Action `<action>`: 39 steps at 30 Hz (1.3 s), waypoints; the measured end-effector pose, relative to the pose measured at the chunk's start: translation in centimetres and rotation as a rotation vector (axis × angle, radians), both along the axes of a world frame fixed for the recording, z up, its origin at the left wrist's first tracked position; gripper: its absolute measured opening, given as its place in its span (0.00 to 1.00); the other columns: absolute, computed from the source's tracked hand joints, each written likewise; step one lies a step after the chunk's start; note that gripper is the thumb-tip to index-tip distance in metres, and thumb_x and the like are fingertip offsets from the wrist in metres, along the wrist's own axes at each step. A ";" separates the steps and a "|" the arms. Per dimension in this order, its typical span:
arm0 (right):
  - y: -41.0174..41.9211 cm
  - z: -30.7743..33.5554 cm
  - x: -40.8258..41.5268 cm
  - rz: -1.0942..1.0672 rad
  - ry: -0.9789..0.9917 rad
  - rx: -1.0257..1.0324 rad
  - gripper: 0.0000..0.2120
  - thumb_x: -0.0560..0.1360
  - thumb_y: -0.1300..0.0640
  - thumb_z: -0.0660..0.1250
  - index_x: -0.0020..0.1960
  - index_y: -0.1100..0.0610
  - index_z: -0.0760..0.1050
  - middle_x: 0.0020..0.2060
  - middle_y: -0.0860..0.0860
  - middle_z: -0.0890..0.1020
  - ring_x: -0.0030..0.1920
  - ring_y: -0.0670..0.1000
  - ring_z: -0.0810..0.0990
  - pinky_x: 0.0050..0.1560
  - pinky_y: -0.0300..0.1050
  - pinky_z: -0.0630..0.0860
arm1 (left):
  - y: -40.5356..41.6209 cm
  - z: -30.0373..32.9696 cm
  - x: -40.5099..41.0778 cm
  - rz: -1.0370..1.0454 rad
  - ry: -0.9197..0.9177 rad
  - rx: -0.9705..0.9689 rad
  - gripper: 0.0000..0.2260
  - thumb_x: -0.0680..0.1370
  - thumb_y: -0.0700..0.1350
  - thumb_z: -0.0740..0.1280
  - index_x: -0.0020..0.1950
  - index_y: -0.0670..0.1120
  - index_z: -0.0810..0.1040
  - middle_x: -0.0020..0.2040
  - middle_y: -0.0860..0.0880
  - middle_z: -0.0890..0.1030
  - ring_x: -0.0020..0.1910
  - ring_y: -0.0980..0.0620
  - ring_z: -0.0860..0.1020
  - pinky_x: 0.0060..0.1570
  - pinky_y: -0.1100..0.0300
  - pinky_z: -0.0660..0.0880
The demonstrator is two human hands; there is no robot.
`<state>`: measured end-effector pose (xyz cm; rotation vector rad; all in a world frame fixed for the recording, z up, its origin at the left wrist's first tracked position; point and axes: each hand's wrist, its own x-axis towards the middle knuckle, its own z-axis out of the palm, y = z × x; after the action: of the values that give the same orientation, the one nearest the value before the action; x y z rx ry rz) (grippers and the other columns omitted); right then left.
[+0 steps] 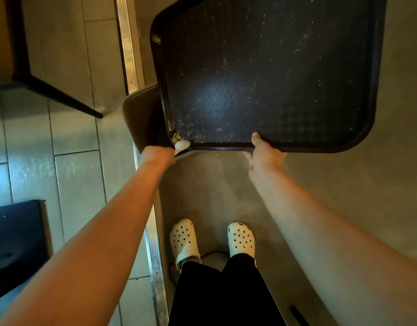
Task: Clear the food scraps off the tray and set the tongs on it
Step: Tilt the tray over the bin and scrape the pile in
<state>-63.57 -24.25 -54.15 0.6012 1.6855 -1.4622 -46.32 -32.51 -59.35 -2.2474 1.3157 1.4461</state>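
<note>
The tray fills the upper right of the frame, its lower-left corner dipped over the bin, where yellow scraps collect. My right hand pinches the near rim; my left hand, nearest the scraps, is hidden beyond the wrist, so I cannot tell its grip.

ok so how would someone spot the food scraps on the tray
Find the big dark tray the right hand grips by its near edge. Follow that edge to the near-left corner beside the left hand. The food scraps are a small yellow clump there, unlike the pale specks elsewhere.
</note>
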 end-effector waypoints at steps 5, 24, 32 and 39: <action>0.1 0.1 -0.2 0.010 0.010 0.020 0.17 0.74 0.66 0.68 0.57 0.54 0.65 0.47 0.47 0.73 0.58 0.52 0.74 0.58 0.52 0.75 | -1.5 0.3 1.5 -0.184 -0.304 -0.053 0.13 0.77 0.45 0.64 0.57 0.39 0.77 0.51 0.42 0.78 0.47 0.48 0.78 0.42 0.59 0.72; 0.1 -0.1 0.4 -0.038 -0.037 -0.007 0.16 0.74 0.66 0.68 0.48 0.51 0.64 0.45 0.47 0.74 0.53 0.52 0.75 0.57 0.55 0.77 | 3.0 0.7 0.8 -0.071 -0.008 -0.230 0.16 0.79 0.37 0.58 0.66 0.46 0.71 0.58 0.42 0.77 0.55 0.43 0.76 0.55 0.53 0.74; 0.3 -0.2 0.5 -0.012 -0.009 -0.006 0.15 0.74 0.66 0.68 0.46 0.50 0.65 0.44 0.45 0.75 0.55 0.51 0.75 0.57 0.54 0.77 | 4.8 1.6 -0.2 -0.089 -0.027 -0.288 0.19 0.80 0.36 0.55 0.71 0.44 0.66 0.61 0.40 0.75 0.59 0.42 0.75 0.56 0.54 0.72; 0.1 -0.1 0.9 -0.034 -0.017 -0.016 0.17 0.74 0.65 0.68 0.54 0.52 0.64 0.44 0.46 0.74 0.58 0.53 0.75 0.56 0.52 0.77 | 4.1 1.8 -0.9 -0.065 -0.004 -0.260 0.19 0.79 0.35 0.57 0.71 0.44 0.66 0.61 0.40 0.75 0.59 0.42 0.75 0.53 0.56 0.72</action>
<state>-62.68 -24.14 -54.23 0.6347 1.6565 -1.4897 -47.24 -28.44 -57.58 -2.3329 1.6445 1.3137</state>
